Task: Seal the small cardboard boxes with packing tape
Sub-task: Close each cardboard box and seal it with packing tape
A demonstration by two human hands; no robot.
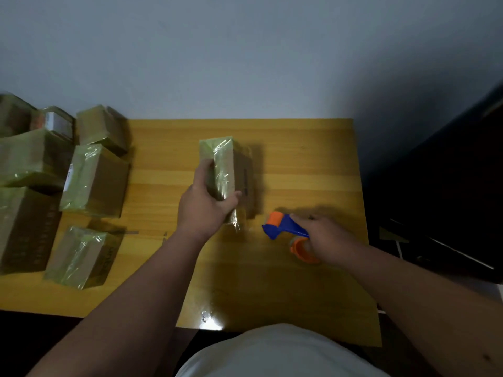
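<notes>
A yellow-orange wooden table (pixel 313 164) with visible grain is standing against a plain pale grey-blue wall (pixel 245 55). Light is glaring off the glossy tabletop near its front edge. To the right of the table, a dark piece of furniture (pixel 441 200) is sitting in deep shadow, its details too dim to make out, with a pale strip running across it low down. A white cable (pixel 399 247) is hanging just beside the table's right edge. A white garment (pixel 277 352) is filling the bottom centre of the view.
</notes>
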